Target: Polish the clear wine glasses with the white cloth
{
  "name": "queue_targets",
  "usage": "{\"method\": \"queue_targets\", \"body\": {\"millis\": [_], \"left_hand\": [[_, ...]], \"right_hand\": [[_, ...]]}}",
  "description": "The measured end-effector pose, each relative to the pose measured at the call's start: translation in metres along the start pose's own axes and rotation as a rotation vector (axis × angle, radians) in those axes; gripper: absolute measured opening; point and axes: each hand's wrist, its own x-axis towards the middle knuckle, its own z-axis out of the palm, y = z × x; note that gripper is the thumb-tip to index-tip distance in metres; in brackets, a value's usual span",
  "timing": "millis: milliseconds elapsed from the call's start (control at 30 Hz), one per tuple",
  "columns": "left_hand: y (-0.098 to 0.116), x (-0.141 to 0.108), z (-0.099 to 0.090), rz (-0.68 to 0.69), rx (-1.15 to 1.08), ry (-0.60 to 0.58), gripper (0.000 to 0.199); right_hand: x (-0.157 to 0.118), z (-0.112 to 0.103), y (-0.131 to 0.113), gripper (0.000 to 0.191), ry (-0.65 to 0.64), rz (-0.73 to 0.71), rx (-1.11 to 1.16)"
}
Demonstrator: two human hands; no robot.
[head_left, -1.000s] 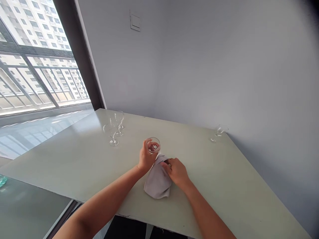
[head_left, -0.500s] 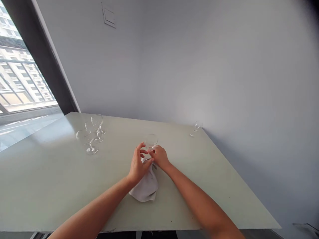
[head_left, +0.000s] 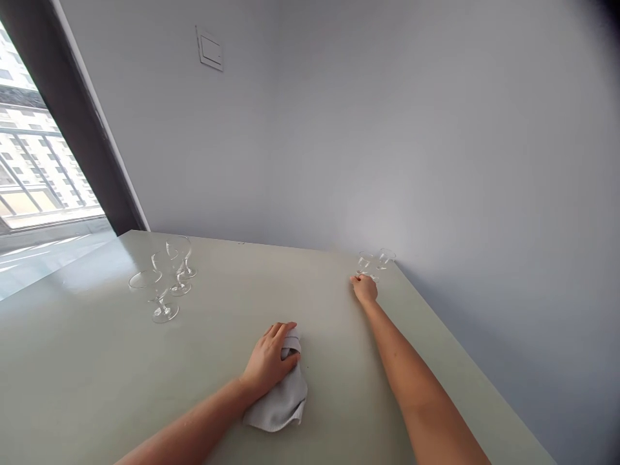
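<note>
A: Grip?

B: Left hand (head_left: 266, 361) half-curled, holding soft grey cloth (head_left: 281, 407). Right hand (head_left: 365, 289) nearly closed, low at clear stemmed glass (head_left: 364, 261), far right of pale glossy table (head_left: 271, 284); whether gripping, cannot tell.

A: Technique?

B: Keep fingers low; avoid knocking neighbouring clear round-bowled glass (head_left: 386, 257).

A: Contents?

B: None visible, including three clear stemmed goblets (head_left: 180, 287), left.

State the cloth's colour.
The cloth is plain light grey, best seen in the head view.

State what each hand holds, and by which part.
The right hand holds a clear glass goblet low down, the exact spot hidden; the left hand holds a crumpled grey cloth by its far end.
</note>
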Motion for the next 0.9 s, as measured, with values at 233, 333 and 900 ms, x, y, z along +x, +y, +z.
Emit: {"method": "queue_targets", "body": {"millis": [233, 333, 900], "left_hand": [[-0.001, -0.003, 0.003, -0.069, -0.047, 0.026, 0.050], [0.000, -0.002, 0.002, -0.099, -0.105, 0.054, 0.053], [0.015, 0.013, -0.036, -0.430, -0.987, 0.454, 0.027]], "right_hand": [[0.031, 0.003, 0.006, 0.020, 0.022, 0.059, 0.032], [0.030, -0.001, 0.005, 0.018, 0.051, 0.061, 0.056], [-0.236, -0.018, -0.084, 0.029, -0.551, -0.676, 0.752]]}}
